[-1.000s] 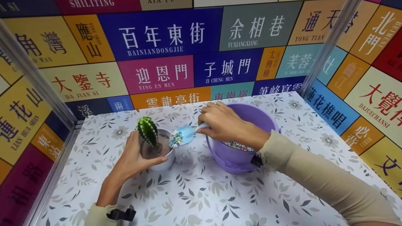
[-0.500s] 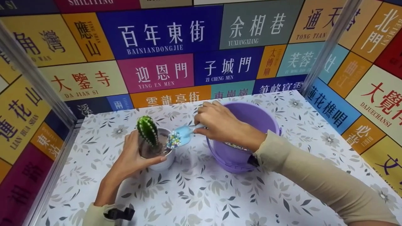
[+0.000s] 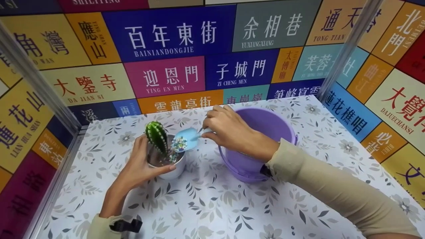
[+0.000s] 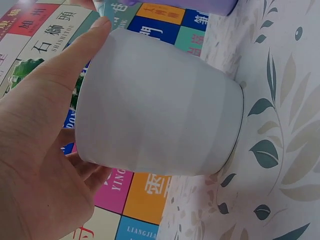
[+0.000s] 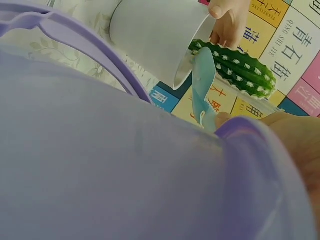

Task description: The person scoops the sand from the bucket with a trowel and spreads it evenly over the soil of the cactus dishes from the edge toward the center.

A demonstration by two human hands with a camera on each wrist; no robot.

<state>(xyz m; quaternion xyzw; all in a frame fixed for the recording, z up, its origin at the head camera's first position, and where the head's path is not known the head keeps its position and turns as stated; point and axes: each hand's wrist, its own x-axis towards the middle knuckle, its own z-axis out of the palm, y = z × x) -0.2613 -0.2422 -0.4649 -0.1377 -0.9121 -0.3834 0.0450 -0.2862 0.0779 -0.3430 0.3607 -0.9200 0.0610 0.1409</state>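
Observation:
A green cactus (image 3: 156, 136) stands in a white pot (image 3: 175, 169) of greyish-brown soil. My left hand (image 3: 137, 169) grips this pot, thumb along the near side and fingers round the far side. In the left wrist view the pot's smooth wall (image 4: 160, 105) fills the middle. My right hand (image 3: 232, 129) pinches the handle of a light-blue scoop (image 3: 191, 136), whose blade tilts over the pot's right rim. Small multicoloured pebbles (image 3: 179, 144) lie on the blade, and some rest on the soil beside the cactus. The right wrist view shows the scoop's blade (image 5: 202, 75) near the cactus.
A purple bucket (image 3: 259, 166) stands right of the pot, beneath my right forearm, its handle hanging at the near side. Leaf-patterned cloth (image 3: 199, 205) covers the table. Walls of coloured panels with lettering (image 3: 169, 36) close off the back and sides.
My right hand has moved slightly left, bringing the scoop from beside the pot to over its rim and tipping it. Pebbles now lie on the soil. My left hand keeps its grip.

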